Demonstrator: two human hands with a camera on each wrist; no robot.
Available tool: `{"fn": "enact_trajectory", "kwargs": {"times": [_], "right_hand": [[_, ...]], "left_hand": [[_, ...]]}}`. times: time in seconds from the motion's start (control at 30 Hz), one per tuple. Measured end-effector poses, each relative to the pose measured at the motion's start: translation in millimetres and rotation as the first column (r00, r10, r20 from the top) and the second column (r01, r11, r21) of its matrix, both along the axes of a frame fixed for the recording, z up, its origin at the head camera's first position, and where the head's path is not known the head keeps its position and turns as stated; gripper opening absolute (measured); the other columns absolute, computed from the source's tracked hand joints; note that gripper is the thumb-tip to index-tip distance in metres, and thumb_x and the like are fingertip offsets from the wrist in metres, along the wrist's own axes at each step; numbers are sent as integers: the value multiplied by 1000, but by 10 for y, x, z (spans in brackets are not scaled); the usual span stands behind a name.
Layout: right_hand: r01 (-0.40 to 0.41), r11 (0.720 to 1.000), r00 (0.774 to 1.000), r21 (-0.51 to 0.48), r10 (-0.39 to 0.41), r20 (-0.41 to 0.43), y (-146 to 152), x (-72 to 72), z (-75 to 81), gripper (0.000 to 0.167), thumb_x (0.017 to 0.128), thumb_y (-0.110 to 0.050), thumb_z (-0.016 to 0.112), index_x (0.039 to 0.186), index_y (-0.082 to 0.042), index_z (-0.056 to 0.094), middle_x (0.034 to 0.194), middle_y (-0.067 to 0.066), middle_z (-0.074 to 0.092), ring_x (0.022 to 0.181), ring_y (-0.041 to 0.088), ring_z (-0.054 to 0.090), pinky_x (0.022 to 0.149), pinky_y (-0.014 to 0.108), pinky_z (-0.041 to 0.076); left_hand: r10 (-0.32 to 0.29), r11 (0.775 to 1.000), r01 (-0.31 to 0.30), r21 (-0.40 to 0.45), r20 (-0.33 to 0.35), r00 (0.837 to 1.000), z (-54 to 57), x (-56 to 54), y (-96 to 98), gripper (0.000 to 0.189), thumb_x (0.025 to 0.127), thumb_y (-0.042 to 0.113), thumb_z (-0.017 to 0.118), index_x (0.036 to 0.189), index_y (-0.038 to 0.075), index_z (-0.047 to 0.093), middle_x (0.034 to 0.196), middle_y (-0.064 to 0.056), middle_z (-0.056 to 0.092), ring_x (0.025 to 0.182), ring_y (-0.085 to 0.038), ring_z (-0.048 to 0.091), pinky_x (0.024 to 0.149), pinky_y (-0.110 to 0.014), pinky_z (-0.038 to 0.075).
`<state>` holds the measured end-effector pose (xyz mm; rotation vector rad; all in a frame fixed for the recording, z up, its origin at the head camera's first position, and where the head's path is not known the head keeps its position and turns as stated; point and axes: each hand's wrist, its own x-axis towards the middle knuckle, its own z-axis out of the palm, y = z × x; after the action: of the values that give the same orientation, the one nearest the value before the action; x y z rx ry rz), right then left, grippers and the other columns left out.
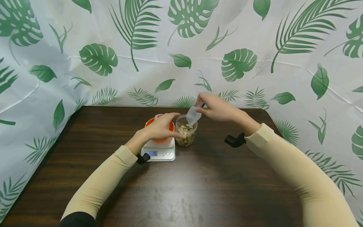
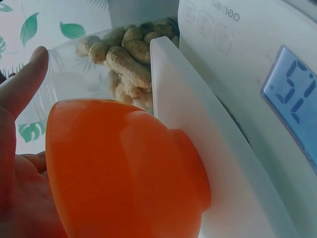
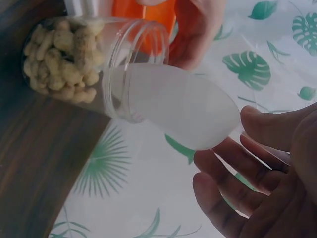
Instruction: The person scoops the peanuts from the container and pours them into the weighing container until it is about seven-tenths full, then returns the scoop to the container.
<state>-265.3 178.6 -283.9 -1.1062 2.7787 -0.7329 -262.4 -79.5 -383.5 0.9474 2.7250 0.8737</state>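
Note:
My right hand [image 1: 216, 107] pinches a translucent white scoop [image 3: 178, 104] between thumb and fingertips, its far end tilted down inside the mouth of a clear jar [image 1: 194, 135]. Peanuts in their shells [image 3: 62, 62] fill the jar's lower part. My left hand [image 1: 158, 127] reaches over an orange bowl [image 2: 124, 163], thumb and fingers spread toward the jar, the thumb straight along the jar's near side. That bowl sits on a white kitchen scale [image 1: 167, 154], whose display [image 2: 292, 91] is lit and reads about 7.5. The hand hides much of the bowl's inside.
The dark wooden table [image 1: 184, 192] spreads in front of the scale and jar. Close behind its back edge hangs a white sheet [image 1: 198, 67] with green leaf prints. Black wrist mounts [image 1: 235, 141] jut below both forearms.

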Motion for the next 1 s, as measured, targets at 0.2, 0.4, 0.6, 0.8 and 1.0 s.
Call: {"fn": "enact_trajectory", "kwargs": {"times": [0.2, 0.4, 0.6, 0.8, 1.0], "right_hand": [[-30, 999, 999, 39, 29, 15, -71, 22, 30, 10, 103, -7, 63, 107, 0, 57, 111, 16, 65, 107, 33, 66, 89, 47, 53], [-41, 992, 999, 116, 44, -24, -133, 15, 17, 8, 102, -6, 63, 106, -1, 58, 104, 13, 65, 98, 29, 65, 82, 45, 53], [-56, 978, 998, 199, 60, -13, -207, 11, -25, 8, 102, -5, 63, 106, -2, 58, 102, 11, 65, 95, 28, 64, 83, 44, 53], [-21, 968, 999, 250, 32, -40, -270, 26, -52, 12, 102, -9, 63, 110, -2, 58, 103, 11, 65, 92, 27, 64, 81, 43, 53], [-51, 963, 997, 263, 64, -40, -316, -5, -165, 10, 102, -6, 63, 110, -2, 59, 105, 10, 64, 95, 27, 64, 82, 43, 53]], "left_hand": [[-2, 999, 2, -32, -1, 1000, 2, -7, 30, 93, 86, 50, 82, 155, 6, 39, 151, -10, 51, 138, -23, 46, 116, -58, 12], [-4, 999, 3, -32, -7, 1000, 0, -16, 61, 94, 85, 51, 82, 154, 5, 39, 147, -12, 56, 135, -23, 49, 116, -59, 12], [2, 999, -2, -37, 6, 1000, 4, -17, 91, 96, 85, 55, 80, 155, 5, 38, 147, -10, 56, 134, -23, 50, 116, -60, 12], [12, 999, -12, -34, 8, 1000, 13, -21, 121, 92, 87, 52, 80, 154, 4, 39, 145, -10, 57, 133, -23, 51, 115, -60, 13], [14, 999, -14, -42, 14, 1000, -1, -28, 133, 88, 88, 51, 79, 152, 4, 40, 144, -8, 58, 134, -23, 51, 116, -61, 13]]}}
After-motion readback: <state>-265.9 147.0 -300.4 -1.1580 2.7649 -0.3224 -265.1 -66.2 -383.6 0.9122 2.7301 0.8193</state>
